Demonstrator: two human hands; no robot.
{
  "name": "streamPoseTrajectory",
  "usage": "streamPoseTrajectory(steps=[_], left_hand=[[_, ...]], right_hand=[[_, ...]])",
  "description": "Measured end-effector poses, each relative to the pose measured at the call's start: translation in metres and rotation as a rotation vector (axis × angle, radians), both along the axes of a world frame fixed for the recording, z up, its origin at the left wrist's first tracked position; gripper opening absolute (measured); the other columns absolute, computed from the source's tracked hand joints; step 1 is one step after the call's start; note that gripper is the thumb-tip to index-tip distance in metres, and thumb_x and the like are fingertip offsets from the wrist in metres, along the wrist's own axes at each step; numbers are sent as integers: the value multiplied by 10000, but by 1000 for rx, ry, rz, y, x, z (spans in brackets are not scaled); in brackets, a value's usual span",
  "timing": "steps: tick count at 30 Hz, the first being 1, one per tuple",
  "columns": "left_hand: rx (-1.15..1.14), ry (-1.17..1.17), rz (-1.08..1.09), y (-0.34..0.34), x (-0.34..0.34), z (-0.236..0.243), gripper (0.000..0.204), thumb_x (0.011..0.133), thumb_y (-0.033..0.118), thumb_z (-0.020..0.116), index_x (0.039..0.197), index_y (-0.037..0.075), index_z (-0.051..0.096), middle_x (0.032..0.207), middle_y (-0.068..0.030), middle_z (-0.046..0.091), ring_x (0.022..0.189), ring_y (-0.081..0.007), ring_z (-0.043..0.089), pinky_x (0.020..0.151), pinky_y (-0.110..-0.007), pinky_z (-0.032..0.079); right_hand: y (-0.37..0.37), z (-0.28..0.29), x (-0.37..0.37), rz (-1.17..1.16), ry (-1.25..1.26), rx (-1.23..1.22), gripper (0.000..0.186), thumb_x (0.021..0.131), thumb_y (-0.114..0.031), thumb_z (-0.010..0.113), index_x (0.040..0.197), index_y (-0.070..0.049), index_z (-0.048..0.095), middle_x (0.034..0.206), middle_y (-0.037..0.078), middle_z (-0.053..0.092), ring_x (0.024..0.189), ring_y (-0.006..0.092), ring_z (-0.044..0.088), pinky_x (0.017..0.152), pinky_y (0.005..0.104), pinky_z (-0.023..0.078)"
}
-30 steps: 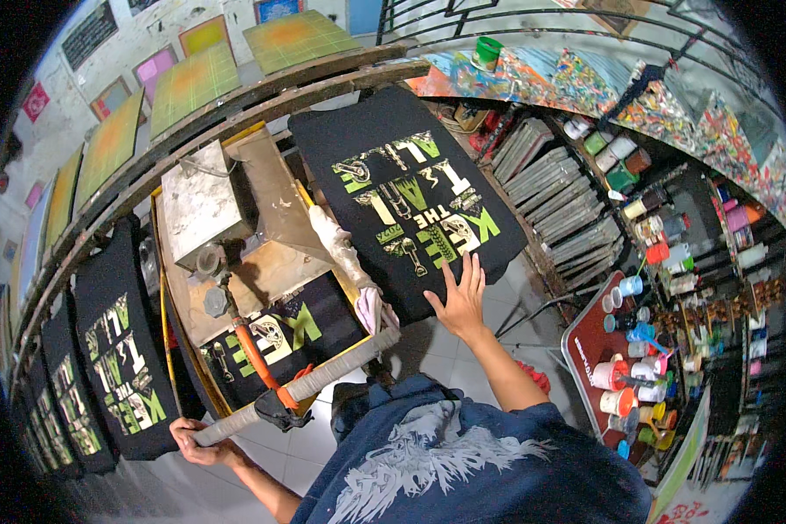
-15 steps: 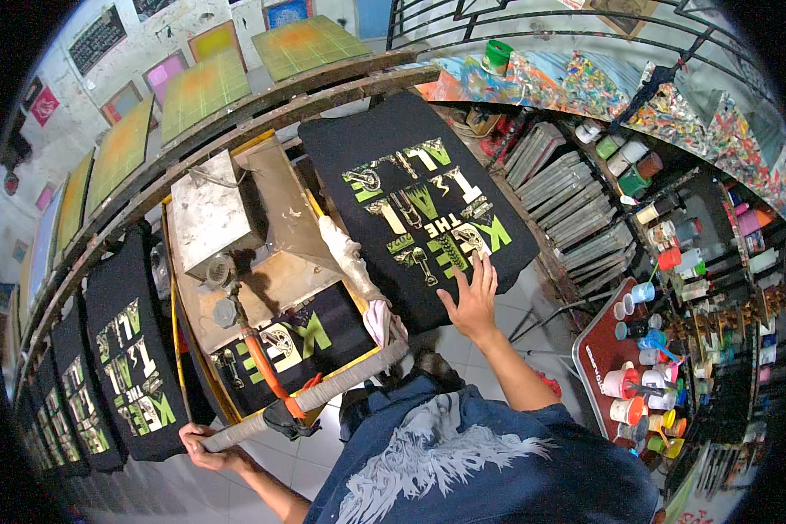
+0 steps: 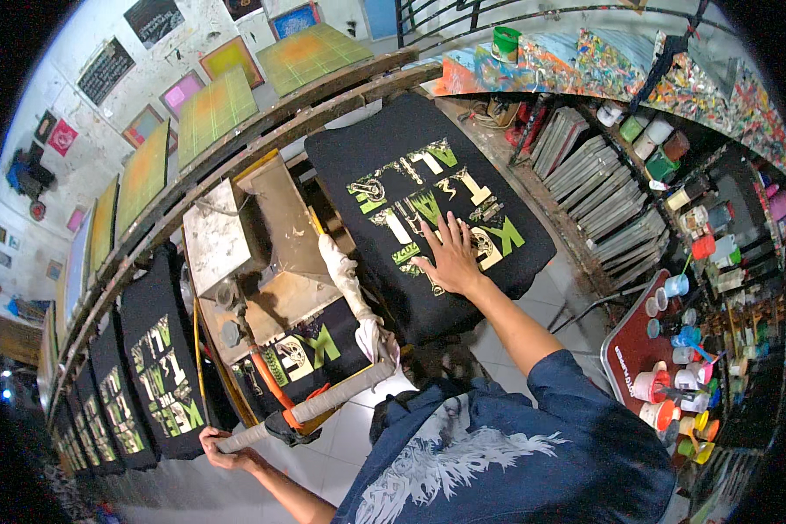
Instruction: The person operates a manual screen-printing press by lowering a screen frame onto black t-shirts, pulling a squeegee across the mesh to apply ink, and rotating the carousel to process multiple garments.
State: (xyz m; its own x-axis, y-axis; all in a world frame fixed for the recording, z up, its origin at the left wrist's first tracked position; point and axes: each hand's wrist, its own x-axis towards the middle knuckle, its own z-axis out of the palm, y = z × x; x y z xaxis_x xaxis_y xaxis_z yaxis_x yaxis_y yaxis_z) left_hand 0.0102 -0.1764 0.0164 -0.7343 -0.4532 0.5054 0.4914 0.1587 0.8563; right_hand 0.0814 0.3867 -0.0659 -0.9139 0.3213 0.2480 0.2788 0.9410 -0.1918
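Note:
My left hand point(image 3: 224, 447) is closed round the left end of a grey-wrapped handle bar point(image 3: 336, 388). That bar runs along the near side of a metal heater frame point(image 3: 275, 229) with a whitish box on top, standing over a printed black shirt point(image 3: 351, 354). Fingers spread, my right hand point(image 3: 453, 260) lies flat on the green and cream print of another black shirt point(image 3: 345, 153), to the right of the heater. Its palm covers part of the lettering. A pale rag point(image 3: 374, 336) is wrapped on the frame's right side, and an orange cable point(image 3: 272, 382) crosses near the bar.
More printed black shirts point(image 3: 162, 367) lie in a row at the left. A wooden rail point(image 3: 345, 94) curves behind, with yellow-green boards point(image 3: 214, 118) beyond. Stacked frames point(image 3: 607, 196) fill a rack at the right, near a red table point(image 3: 630, 336) crowded with paint tubs.
My right hand has slid from the near edge of the print to farther up on it. My left hand keeps its grip on the bar, and the whole view has shifted slightly.

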Motion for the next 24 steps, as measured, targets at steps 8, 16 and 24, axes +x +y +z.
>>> streamPoseTrajectory(steps=[8,16,24], left_hand=[[87,-87,73,-33,-1,-16,313,964,231,463,728,42,544,1170,-189,689,675,-124,536,587,-247,434],[279,-378,58,-11,11,18,396,1000,269,467,1171,7,711,1219,-115,713,754,-115,569,677,-276,509],[-354,-389,232,-20,25,41,438,1061,211,413,1290,-41,689,1302,-146,690,1192,-275,642,1023,-391,507]], right_hand=[[12,10,0,38,-67,-69,814,1010,-619,473,1606,-82,330,1619,305,279,1547,475,133,1248,620,101],[11,35,5,116,14,-211,809,994,-587,530,1569,-38,378,1608,317,281,1546,487,126,1236,636,125],[-74,134,39,1011,759,-708,554,927,-367,719,1384,-79,594,1488,252,476,1383,442,471,1123,570,423]])
